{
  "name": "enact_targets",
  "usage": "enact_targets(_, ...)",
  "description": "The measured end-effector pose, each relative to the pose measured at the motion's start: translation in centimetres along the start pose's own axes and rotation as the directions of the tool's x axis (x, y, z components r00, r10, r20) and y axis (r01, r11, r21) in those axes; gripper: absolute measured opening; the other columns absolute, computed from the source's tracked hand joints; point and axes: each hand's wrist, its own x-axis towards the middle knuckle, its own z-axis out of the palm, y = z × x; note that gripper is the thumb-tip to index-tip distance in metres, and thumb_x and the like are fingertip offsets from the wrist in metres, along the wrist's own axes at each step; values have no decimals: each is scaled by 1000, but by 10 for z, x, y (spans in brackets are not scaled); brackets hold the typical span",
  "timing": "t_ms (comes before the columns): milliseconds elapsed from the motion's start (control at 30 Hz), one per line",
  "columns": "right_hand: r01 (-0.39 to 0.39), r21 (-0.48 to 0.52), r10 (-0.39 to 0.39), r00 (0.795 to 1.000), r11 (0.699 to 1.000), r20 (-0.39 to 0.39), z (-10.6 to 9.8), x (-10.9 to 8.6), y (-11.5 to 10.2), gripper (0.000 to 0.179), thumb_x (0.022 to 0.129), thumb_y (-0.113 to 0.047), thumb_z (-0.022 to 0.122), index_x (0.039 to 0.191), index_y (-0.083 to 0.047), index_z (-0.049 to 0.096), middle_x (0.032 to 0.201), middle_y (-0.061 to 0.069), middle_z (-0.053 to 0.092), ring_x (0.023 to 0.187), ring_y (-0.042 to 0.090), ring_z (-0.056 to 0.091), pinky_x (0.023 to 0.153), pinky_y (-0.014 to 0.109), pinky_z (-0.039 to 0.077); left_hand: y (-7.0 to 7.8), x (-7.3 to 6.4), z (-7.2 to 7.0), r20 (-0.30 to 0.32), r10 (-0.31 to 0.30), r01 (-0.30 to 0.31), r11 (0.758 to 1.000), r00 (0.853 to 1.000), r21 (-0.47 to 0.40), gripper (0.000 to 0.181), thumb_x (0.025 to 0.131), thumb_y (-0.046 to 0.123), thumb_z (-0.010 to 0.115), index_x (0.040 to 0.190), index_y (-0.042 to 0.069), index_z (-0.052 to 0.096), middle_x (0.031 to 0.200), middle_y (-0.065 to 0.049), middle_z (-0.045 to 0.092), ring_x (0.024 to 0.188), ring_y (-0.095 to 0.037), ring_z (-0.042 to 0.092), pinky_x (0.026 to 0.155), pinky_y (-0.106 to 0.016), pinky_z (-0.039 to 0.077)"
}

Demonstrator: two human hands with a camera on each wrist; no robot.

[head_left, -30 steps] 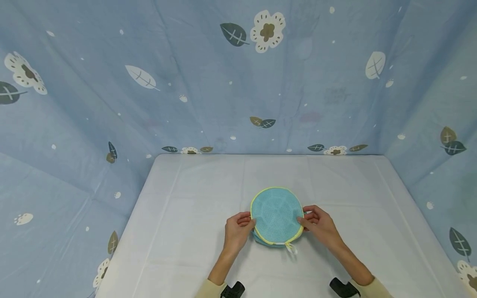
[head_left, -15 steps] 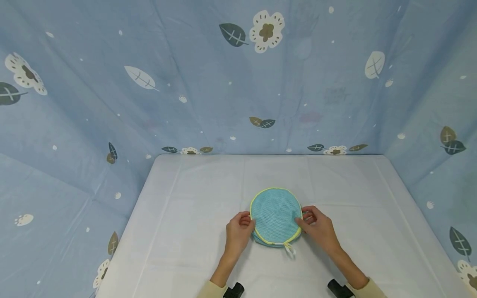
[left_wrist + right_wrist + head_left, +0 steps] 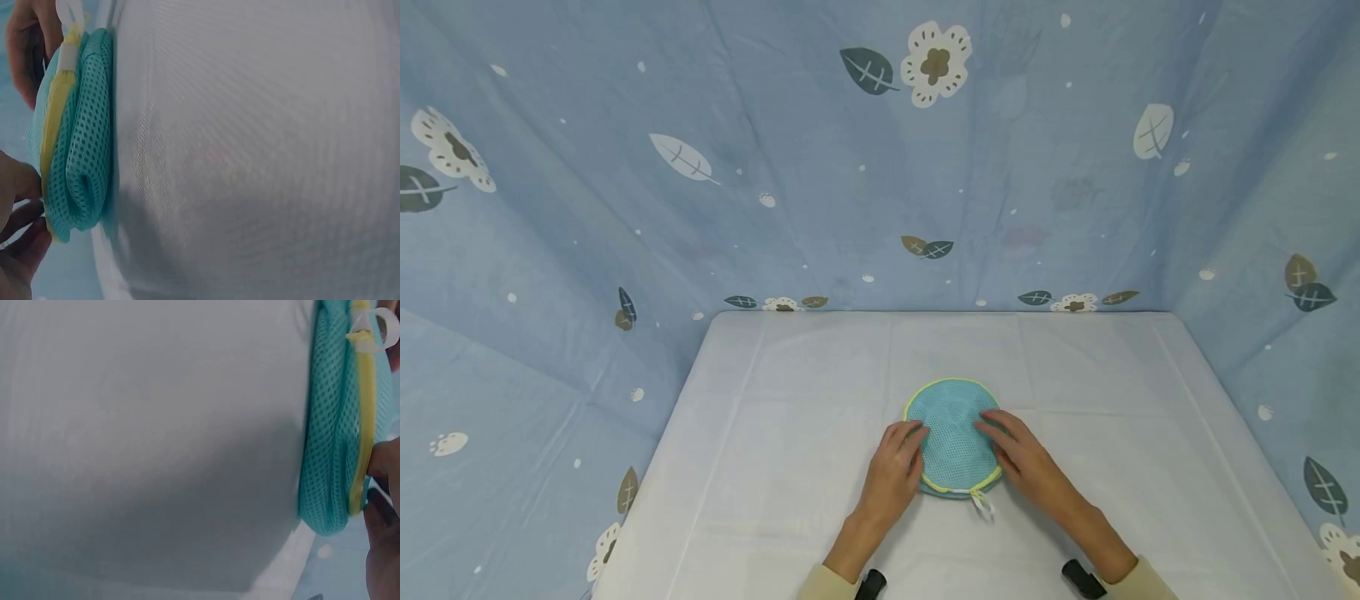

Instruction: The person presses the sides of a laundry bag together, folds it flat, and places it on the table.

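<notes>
A round teal mesh bag (image 3: 953,442) with yellow piping and a white looped tab lies collapsed on the white-covered table. It looks like a mesh laundry bag, its soft side wall bunched in folds beneath the top disc, as the left wrist view shows of the bag (image 3: 87,134). My left hand (image 3: 895,467) touches its left edge, fingertips over the top mesh. On the opposite side, my right hand (image 3: 1026,458) lies with fingers spread loosely over the rim. Neither hand pinches the mesh in the head view. In the right wrist view, my right fingers (image 3: 382,465) sit against the yellow piping.
The white cloth (image 3: 790,467) covers the tabletop around the bag. Blue curtain fabric (image 3: 820,167) printed with leaves and flowers hangs behind the table and at both sides. A dark wrist camera (image 3: 1082,579) is strapped at the right cuff.
Both hands have let go of their pinch on the bag's rim. They have moved inward, and their fingers now lie over its top. The bag has shifted only slightly.
</notes>
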Motion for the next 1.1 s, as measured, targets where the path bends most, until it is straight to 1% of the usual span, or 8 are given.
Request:
enact_targets(100,40,-9,-40,999,999,21,1,-1,1,64,76,19,79,135,-1,64,140,21,55,128,43,52,117,13,22,0,0,0,31,15,-16,1000,999,19,32,89,0,78,120,-4,70,124,-16,66,116,-29,60,96,-37,56)
enact_targets(233,42,-25,-41,998,999,41,3,-3,2,65,75,18,80,135,0,64,141,21,54,128,43,53,117,12,20,-1,-1,-1,93,17,-20,999,996,30,44,92,20,80,126,-5,67,127,-18,64,118,-30,59,97,-40,55)
enact_targets(300,45,-34,-44,998,998,55,4,-5,2,64,75,17,80,135,1,63,141,21,54,128,44,53,118,12,18,-1,-1,-1,113,18,-23,999,993,39,48,92,24,79,128,-5,66,128,-18,63,119,-31,58,97,-40,55)
enact_targets(433,47,-12,-46,997,999,59,7,-8,3,61,77,16,78,135,3,62,141,23,54,128,45,52,119,14,17,-3,-2,1,111,31,-37,998,993,55,50,91,24,80,128,-6,65,127,-18,63,117,-31,59,95,-39,56)
enact_targets(667,9,41,-10,1000,999,24,10,-9,3,45,90,3,73,134,1,63,141,20,54,130,43,51,119,16,21,-5,-4,6,102,45,-53,995,994,83,51,89,24,82,127,-6,66,125,-17,64,116,-31,60,94,-38,56)
enact_targets(867,-27,25,26,999,999,48,10,-8,3,46,90,1,75,135,0,64,141,19,54,131,41,51,118,13,19,-6,-2,7,113,30,-40,995,993,87,52,88,24,83,126,-7,65,124,-17,64,116,-30,60,94,-37,56)
enact_targets(967,-50,0,50,996,999,75,9,-7,1,46,91,-3,76,135,-1,64,141,18,54,132,39,51,117,19,30,-7,-1,5,120,17,-26,997,993,75,51,89,24,83,126,-7,65,124,-18,64,116,-30,59,95,-37,56)
enact_targets(1100,-62,-37,66,992,997,104,4,-1,-1,45,92,-8,77,134,-2,65,141,17,55,131,37,53,106,41,49,-7,1,2,119,26,-34,997,993,65,52,88,24,83,126,-7,65,124,-18,65,115,-30,59,95,-38,56)
